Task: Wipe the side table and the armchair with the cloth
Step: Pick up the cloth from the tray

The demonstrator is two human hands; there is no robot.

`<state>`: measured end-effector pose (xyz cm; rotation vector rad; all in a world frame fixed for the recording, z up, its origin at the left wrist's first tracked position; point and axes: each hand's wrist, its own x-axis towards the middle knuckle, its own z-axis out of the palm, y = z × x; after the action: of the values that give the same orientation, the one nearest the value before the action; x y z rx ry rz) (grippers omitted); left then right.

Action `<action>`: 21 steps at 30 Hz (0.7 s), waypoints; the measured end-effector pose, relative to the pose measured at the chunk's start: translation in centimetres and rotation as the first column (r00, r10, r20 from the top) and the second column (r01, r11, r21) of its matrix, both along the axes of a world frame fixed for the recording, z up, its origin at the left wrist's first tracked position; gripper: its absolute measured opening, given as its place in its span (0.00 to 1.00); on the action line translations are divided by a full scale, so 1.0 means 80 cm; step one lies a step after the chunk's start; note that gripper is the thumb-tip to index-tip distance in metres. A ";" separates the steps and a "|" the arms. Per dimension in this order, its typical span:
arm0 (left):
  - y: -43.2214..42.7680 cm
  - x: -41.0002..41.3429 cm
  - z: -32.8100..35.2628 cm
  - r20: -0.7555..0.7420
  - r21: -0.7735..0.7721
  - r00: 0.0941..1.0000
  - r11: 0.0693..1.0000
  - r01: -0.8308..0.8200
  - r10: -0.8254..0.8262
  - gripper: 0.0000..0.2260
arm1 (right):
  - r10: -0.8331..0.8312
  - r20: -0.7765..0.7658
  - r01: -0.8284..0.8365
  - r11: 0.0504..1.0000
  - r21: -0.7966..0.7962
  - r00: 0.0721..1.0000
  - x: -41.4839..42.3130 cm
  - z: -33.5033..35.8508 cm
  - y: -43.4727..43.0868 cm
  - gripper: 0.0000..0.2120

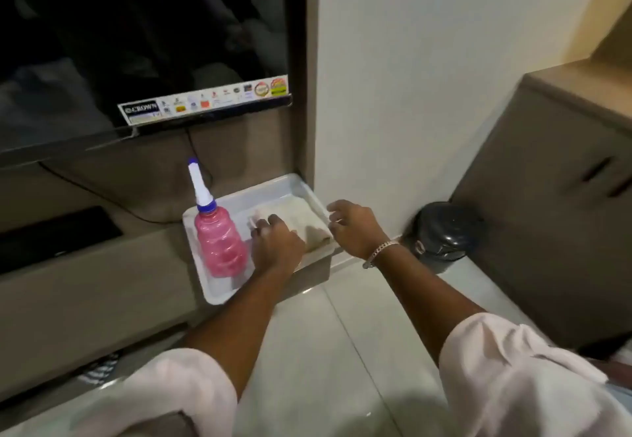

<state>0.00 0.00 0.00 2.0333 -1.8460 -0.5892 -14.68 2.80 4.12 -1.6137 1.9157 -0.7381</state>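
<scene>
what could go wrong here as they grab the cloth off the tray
1. The pink bottle stands upright right beside the left hand on the folded cloth; lifting the cloth could knock its tall nozzle over.
2. The white tray seems to overhang the ledge's front edge, so a tug might shift or tip it.
3. The right hand hovers open at the tray's rim and may bump it.
</scene>
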 end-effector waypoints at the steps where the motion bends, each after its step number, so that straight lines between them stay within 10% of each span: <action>1: -0.008 0.006 -0.011 -0.009 0.073 0.997 0.994 -0.075 0.076 0.32 | 0.033 -0.077 -0.032 0.999 0.018 0.996 0.014 -0.011 -0.015 0.18; 5: -0.029 0.001 -0.038 -0.280 0.245 0.916 0.944 -0.220 0.286 0.42 | 0.105 -0.312 -0.094 0.994 0.051 0.944 0.051 -0.046 -0.056 0.16; 10: -0.073 0.002 -0.047 -0.432 0.475 0.709 0.809 -0.347 0.557 0.29 | 0.095 -0.333 -0.079 0.995 0.063 0.938 0.043 -0.074 -0.075 0.17; 16: -0.045 0.008 -0.023 -0.799 0.403 0.351 0.868 -0.290 0.489 0.14 | -0.250 0.009 0.249 0.961 -0.123 0.968 0.019 -0.060 -0.060 0.09; 21: 0.012 -0.009 -0.001 -0.937 0.197 0.286 0.979 -0.043 0.201 0.15 | -0.516 0.554 0.512 0.840 0.178 0.654 -0.018 -0.032 -0.022 0.15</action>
<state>-0.70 0.95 -0.09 1.2377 -0.8558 -1.5070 -16.11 1.06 1.54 -0.6595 1.8725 -1.2831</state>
